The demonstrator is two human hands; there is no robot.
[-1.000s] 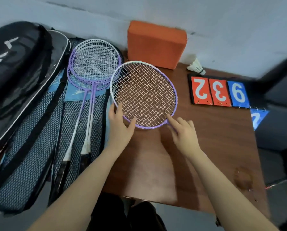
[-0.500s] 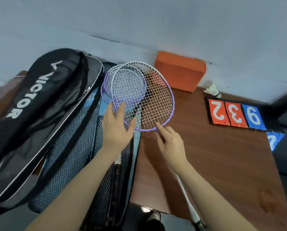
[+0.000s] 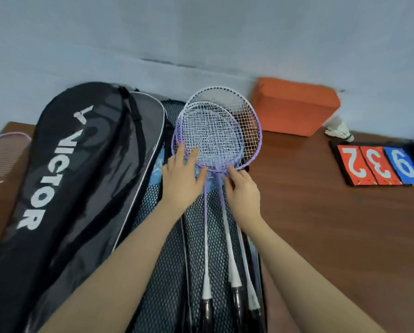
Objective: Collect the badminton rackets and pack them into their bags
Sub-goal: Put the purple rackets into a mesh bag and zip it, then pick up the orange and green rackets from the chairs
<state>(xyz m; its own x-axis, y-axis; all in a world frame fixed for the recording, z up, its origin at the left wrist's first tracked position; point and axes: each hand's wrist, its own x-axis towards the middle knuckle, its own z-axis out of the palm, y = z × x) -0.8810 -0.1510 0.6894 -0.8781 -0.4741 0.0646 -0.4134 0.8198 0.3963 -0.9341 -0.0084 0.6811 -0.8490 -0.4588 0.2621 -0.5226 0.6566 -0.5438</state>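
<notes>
Rackets [image 3: 216, 138], three with purple and white frames, lie stacked with heads overlapping on the mesh bag [image 3: 162, 272], which lies on the worktop [image 3: 333, 224] beside the black Victor bag [image 3: 64, 179]. The left hand [image 3: 180, 181] rests on the lower rim of the heads with fingers nearly straight, grasping nothing. The right hand [image 3: 243, 191] touches the rim near the throat with fingers bent; whether it pinches the frame I cannot tell. The heads are not fully aligned, so the top racket may slide sideways toward the orange block [image 3: 295, 105], and crossed strings could catch when the stack is pushed into the bag.
</notes>
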